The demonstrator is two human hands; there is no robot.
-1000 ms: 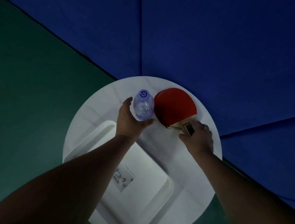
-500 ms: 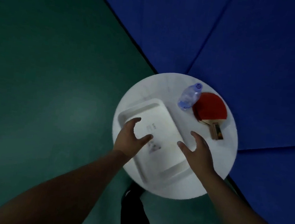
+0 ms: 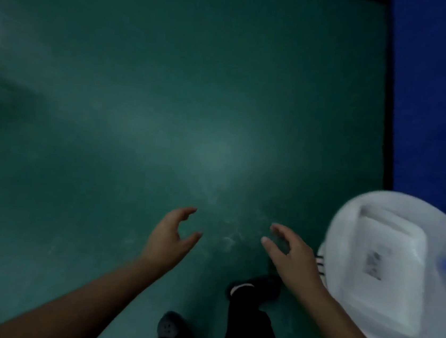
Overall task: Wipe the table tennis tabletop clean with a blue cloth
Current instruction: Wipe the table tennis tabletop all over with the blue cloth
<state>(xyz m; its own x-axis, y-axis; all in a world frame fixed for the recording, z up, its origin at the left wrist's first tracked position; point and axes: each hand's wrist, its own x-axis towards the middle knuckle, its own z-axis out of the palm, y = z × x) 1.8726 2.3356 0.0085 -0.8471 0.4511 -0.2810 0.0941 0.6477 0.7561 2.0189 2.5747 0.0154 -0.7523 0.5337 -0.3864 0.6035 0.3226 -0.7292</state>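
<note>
From my feed, green floor [image 3: 142, 90] fills the left. My left hand [image 3: 170, 235] hangs over it, fingers loosely curled, holding nothing. Below sit dark shoes [image 3: 254, 287] and trousers. My right hand [image 3: 292, 256] is spread, empty, just beside the round white table [image 3: 344, 266]. A white tray [image 3: 390, 274] on it holds a blurred label. Blue panels [image 3: 441, 96] stand behind. I cannot see the blue cloth or tabletop.
</note>
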